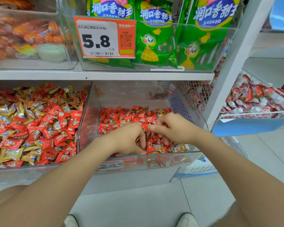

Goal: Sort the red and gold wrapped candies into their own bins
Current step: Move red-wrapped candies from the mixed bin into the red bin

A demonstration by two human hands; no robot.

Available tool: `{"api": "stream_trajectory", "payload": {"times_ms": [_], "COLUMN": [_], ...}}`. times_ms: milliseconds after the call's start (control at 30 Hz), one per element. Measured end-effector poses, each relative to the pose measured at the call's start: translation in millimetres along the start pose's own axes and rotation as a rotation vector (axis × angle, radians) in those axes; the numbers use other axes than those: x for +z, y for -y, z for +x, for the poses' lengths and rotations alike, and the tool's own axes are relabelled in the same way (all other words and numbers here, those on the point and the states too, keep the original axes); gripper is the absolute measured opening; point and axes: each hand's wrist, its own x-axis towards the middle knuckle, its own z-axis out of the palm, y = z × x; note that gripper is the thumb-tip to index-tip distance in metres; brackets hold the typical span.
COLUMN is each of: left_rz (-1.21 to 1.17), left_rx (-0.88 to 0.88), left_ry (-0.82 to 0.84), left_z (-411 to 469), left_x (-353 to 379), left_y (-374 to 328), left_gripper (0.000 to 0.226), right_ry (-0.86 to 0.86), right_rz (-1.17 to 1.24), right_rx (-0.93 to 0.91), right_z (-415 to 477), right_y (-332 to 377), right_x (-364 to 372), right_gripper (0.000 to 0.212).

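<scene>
Two clear bins stand side by side on the lower shelf. The left bin (39, 167) holds a thick mix of red candies (62, 138) and gold candies (10, 154). The right bin (164, 155) holds mostly red candies (115, 117), with a few gold candies (177, 147) by its front wall. Both hands are inside the right bin. My left hand (128, 138) curls down into the pile, thumb and fingers closing round candies near the front wall. Just beside it, my right hand (170, 126) pinches candies in its curled fingers, with red wrappers showing between them.
Above, a clear bin of green snack bags (156, 38) carries a 5.8 price tag (103, 38), next to a bin of orange packets (28, 33). A wire basket of red and white packets (252, 99) stands at the right. Below is tiled floor (211, 185).
</scene>
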Motion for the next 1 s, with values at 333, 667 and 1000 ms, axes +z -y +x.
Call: {"api": "stream_trajectory", "payload": {"times_ms": [333,667,1000], "left_rz": [0.068,-0.038,-0.162], "left_rx": [-0.093,-0.242,-0.182], "left_ry": [-0.041,-0.201,-0.412], "left_z": [2.2,-15.7,-33.5], "left_x": [5.4,-8.2,-15.9], "left_y": [-0.4,0.7,-3.3], "left_gripper": [0.023,0.035,0.012], "right_ry": [-0.04,0.033,-0.094], "right_rz": [-0.234,-0.487,0.101], "right_rx": [0.084,0.035,0.081], "right_z": [11.4,20.4,7.7], "right_y": [-2.7,14.3,11.5], "right_x": [15.9,31.6,5.2], "right_gripper": [0.065,0.055,0.023]}}
